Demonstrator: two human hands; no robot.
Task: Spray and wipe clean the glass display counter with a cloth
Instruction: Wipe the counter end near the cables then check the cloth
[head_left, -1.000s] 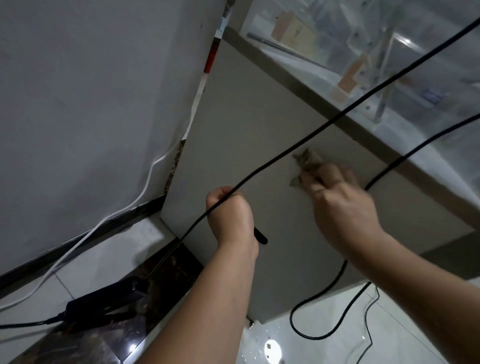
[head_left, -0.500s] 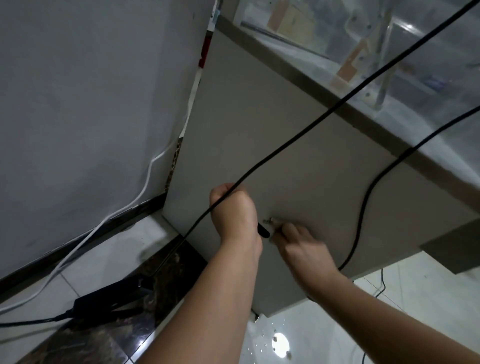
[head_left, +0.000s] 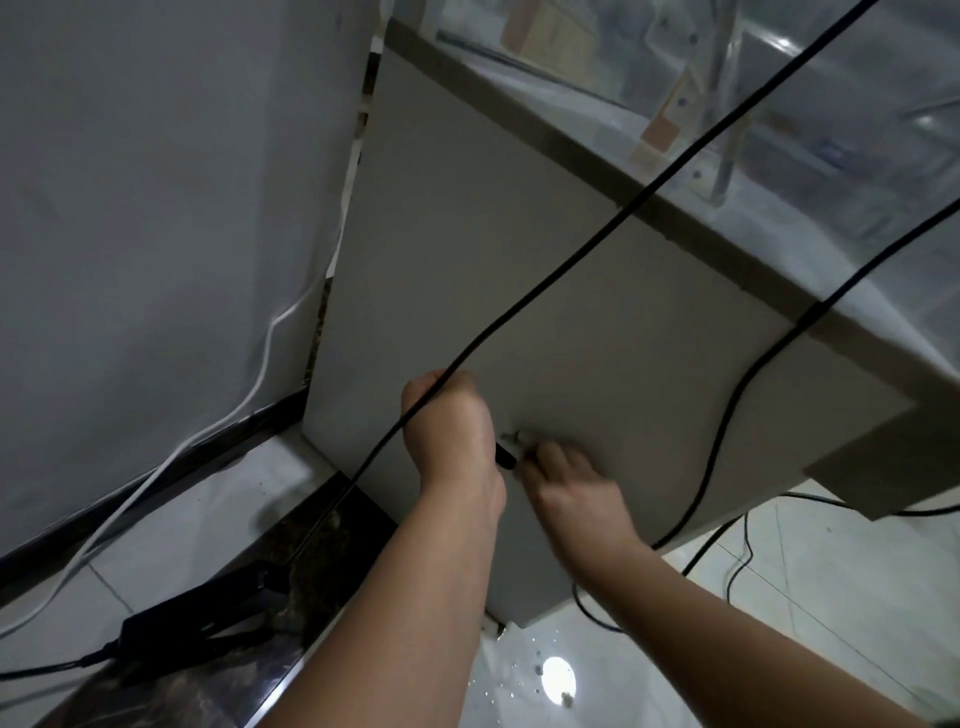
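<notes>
The cloth (head_left: 516, 437) is a small, crumpled, pale beige wad (mostly hidden). The curled fingers of the right hand (head_left: 571, 486) press it low on the grey side panel (head_left: 467, 270) of the display counter (head_left: 571, 156). Of the two hands, the left hand (head_left: 449, 421), just beside, is closed around a black cable (head_left: 597, 244).

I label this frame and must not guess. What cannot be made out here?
Head view only.
Cloth: almost all hidden by the right hand; the visible scrap is blurred.
Black stub below the left hand: the hand hides what it belongs to.
Black cable: upper end cut off by the top edge.
Goods behind the glass: blurred by reflections.
</notes>
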